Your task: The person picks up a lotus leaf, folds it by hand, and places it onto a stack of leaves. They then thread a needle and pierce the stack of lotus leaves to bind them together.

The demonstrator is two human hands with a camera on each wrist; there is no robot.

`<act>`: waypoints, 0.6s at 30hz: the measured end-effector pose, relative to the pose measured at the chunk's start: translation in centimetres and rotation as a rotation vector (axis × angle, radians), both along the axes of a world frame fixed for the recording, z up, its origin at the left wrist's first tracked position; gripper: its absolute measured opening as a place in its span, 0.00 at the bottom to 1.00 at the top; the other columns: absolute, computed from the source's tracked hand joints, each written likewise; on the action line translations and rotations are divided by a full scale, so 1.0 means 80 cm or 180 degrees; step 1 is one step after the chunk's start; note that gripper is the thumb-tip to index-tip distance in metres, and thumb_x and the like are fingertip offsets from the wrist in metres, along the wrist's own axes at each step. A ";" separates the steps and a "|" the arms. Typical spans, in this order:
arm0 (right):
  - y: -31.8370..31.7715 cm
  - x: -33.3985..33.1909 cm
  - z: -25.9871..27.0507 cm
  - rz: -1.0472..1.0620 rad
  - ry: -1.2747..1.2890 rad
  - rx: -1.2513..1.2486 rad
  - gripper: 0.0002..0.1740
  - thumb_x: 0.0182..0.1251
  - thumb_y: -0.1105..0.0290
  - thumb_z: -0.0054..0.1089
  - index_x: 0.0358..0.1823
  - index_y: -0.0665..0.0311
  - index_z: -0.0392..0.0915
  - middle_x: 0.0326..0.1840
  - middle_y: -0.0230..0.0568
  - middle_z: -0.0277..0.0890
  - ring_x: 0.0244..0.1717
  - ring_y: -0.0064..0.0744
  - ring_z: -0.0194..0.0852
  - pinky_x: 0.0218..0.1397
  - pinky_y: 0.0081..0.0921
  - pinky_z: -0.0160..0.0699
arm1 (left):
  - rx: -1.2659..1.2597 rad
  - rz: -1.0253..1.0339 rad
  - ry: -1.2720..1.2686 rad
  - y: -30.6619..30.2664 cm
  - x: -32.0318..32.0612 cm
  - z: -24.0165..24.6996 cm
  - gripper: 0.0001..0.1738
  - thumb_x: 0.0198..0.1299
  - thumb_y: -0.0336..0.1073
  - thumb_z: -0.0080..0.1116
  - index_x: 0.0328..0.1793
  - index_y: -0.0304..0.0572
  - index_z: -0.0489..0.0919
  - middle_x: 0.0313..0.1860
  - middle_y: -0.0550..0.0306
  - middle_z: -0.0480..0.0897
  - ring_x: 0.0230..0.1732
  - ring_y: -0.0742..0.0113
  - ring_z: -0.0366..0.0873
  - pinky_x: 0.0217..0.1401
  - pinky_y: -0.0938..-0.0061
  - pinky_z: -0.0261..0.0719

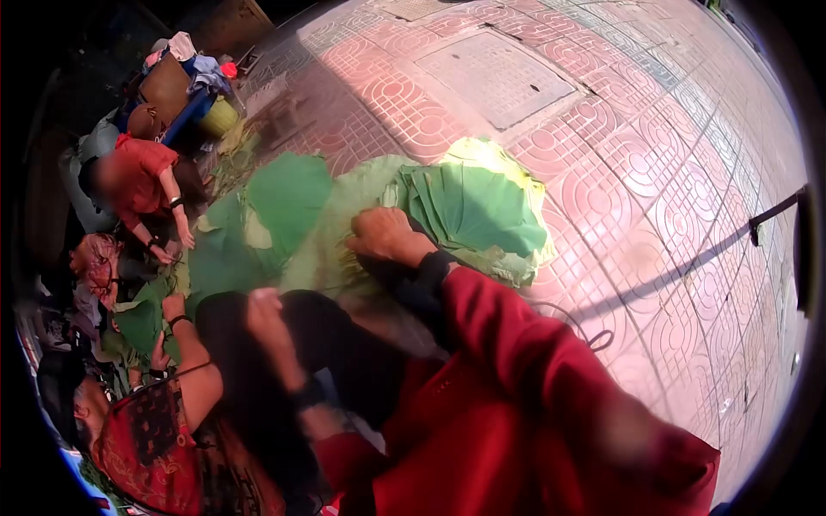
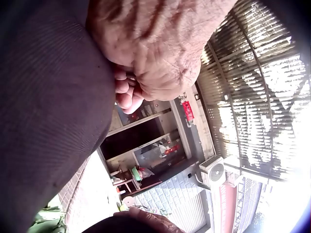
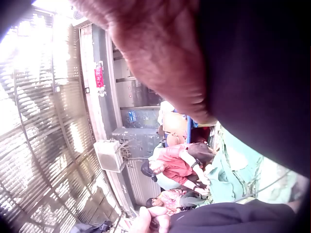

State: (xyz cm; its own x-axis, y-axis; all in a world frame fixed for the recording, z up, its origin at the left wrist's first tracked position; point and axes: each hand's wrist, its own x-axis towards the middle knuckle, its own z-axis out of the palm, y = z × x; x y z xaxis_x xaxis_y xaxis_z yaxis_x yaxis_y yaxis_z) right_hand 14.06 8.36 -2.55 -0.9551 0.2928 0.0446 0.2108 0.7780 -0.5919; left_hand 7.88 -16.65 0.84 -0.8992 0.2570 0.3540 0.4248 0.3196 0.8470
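My right hand (image 1: 387, 234), back up with fingers bent down, is over the near left edge of a stack of large green lotus leaves (image 1: 482, 206). Its fingertips are hidden, and I cannot tell whether it grips a leaf. Blurred in the head view, my left hand (image 1: 268, 316) is above my dark trouser leg (image 1: 335, 344). The left wrist view shows that hand's fingers (image 2: 125, 99) curled in toward the palm, with nothing visible between them. More broad leaves (image 1: 288, 193) are spread beyond my knees, left of the stack.
A person in a red shirt (image 1: 151, 176) reaches toward the leaves on the left. Nearer, another person in a patterned top (image 1: 151, 443) handles a green leaf (image 1: 142, 322). A yellow-green bucket (image 1: 219, 118) stands behind. Patterned paving (image 1: 637, 232) extends right, around a square cover (image 1: 495, 77).
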 end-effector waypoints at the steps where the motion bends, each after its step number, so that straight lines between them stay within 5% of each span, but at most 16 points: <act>1: 0.002 0.002 -0.006 0.0019 0.0107 -0.0151 0.25 0.56 0.46 0.55 0.32 0.64 0.81 0.35 0.51 0.79 0.40 0.50 0.79 0.43 0.41 0.75 | -0.0014 0.0014 -0.0020 0.000 -0.004 -0.004 0.20 0.72 0.44 0.41 0.34 0.38 0.75 0.21 0.68 0.66 0.24 0.80 0.58 0.28 0.82 0.54; 9: 0.089 0.013 -0.077 -0.0211 0.0775 -0.2073 0.22 0.61 0.54 0.53 0.42 0.68 0.79 0.35 0.57 0.79 0.40 0.52 0.79 0.45 0.40 0.74 | -0.0060 0.0043 -0.0164 0.014 -0.002 -0.010 0.19 0.71 0.45 0.43 0.35 0.39 0.75 0.23 0.69 0.66 0.25 0.81 0.56 0.29 0.83 0.52; 18: 0.226 0.180 -0.289 -0.2386 0.0349 -0.2325 0.20 0.60 0.60 0.53 0.42 0.71 0.79 0.33 0.50 0.80 0.35 0.43 0.78 0.41 0.34 0.75 | -0.0291 0.0349 -0.0266 0.028 -0.004 -0.011 0.18 0.69 0.45 0.43 0.36 0.38 0.76 0.23 0.68 0.64 0.28 0.78 0.57 0.32 0.81 0.53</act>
State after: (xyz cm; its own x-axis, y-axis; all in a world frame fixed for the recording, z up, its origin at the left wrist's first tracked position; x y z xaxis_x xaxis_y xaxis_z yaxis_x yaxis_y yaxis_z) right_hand 28.44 26.45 -25.70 -0.5197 0.7977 -0.3058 0.4075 -0.0831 -0.9094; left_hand 7.52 -14.41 -0.05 -0.9490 0.1834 0.2565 0.3125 0.4376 0.8432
